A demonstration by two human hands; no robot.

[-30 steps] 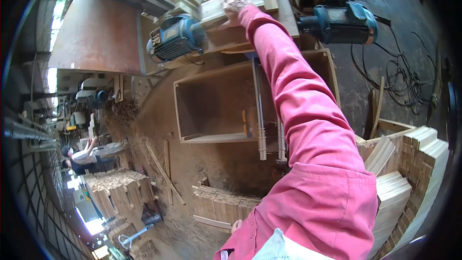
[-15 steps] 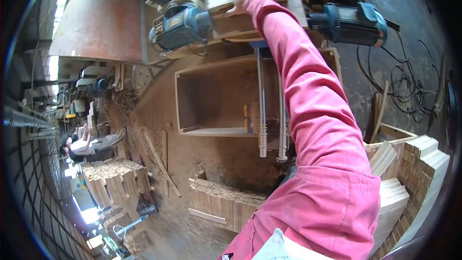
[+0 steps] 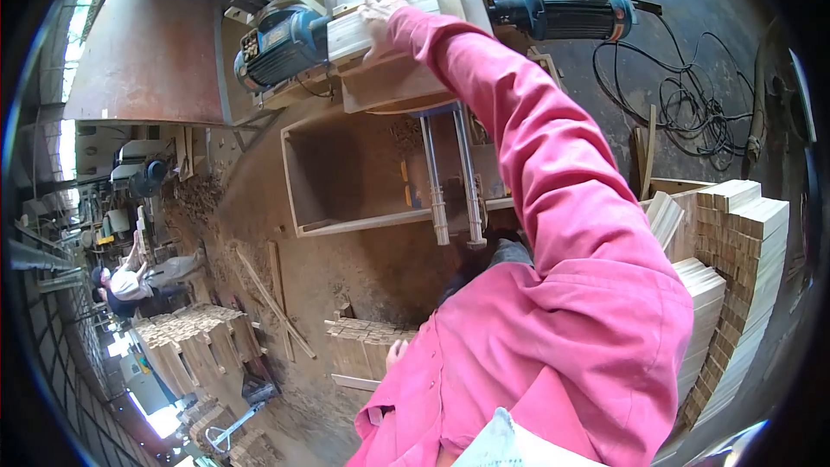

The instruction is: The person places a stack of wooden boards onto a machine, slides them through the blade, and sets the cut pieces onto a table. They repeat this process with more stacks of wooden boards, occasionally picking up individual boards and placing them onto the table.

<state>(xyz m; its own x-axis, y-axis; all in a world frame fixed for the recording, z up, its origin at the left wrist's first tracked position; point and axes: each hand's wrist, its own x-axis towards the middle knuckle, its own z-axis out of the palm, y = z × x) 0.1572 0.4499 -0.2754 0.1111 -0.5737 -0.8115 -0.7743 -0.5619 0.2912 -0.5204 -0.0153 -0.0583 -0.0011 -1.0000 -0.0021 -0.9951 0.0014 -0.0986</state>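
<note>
My right hand (image 3: 380,19) reaches far forward in a pink sleeve and lies across a bundle of pale wood pieces (image 3: 347,38) on a machine table (image 3: 393,85). Its fingers are over the far side of the bundle and its thumb is on the near side. Only a small part of my left hand (image 3: 396,353) shows, low beside my shirt, near a stack of wood blocks (image 3: 367,329). The rest is hidden by the shirt, so its grip cannot be made out.
Blue motors (image 3: 281,50) (image 3: 571,4) flank the table. Below are two metal rods (image 3: 435,177) and an open wooden box (image 3: 346,227). Stacked wood (image 3: 743,242) stands at my right, with coiled cables (image 3: 692,108) beyond. A person (image 3: 130,284) works at far left.
My view has shifted, so the machine and motors sit further left in it. My left hand has come into sight by the shirt. My right hand stays on the wood pieces.
</note>
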